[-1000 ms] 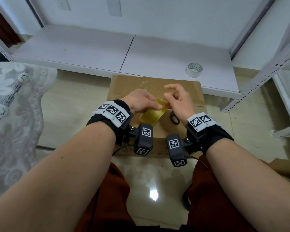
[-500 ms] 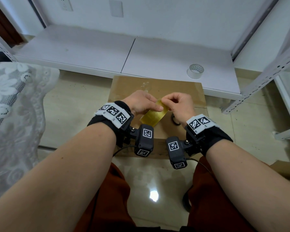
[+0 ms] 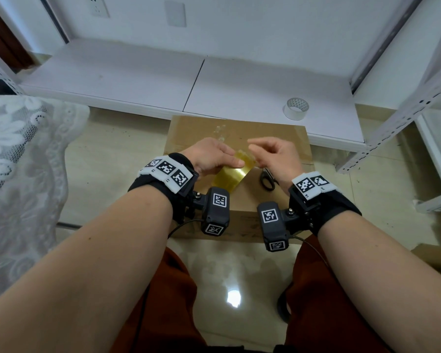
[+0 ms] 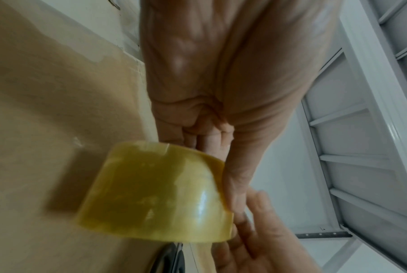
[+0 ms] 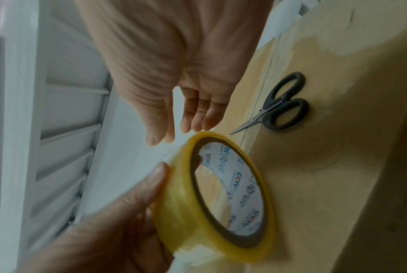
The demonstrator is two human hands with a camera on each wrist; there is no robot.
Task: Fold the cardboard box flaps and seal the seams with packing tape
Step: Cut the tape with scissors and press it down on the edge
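Observation:
The cardboard box [image 3: 278,138] stands on the floor in front of me, flaps down, with clear tape strips across its top. My left hand [image 3: 222,159] grips a yellow-tinted packing tape roll [image 3: 231,175] just above the box lid, thumb pressed on the roll's outer face [image 5: 174,203]. My right hand [image 3: 262,154] hovers at the roll's far edge with loosely bent fingers [image 5: 198,118], thumb apart, holding nothing. In the left wrist view the roll [image 4: 156,195] sits below my palm. The tape's loose end is not discernible.
Black-handled scissors [image 3: 266,179] lie on the box lid beside my right wrist. A white tape roll [image 3: 295,108] stands on the low white shelf board [image 3: 138,80] behind the box. Lace cloth [image 3: 18,161] hangs at left, a metal rack [image 3: 405,118] stands at right.
My right hand, which was pinching at the roll's edge half a second ago, has let its fingers loosen and lifted slightly off the roll. The left hand keeps hold of the roll.

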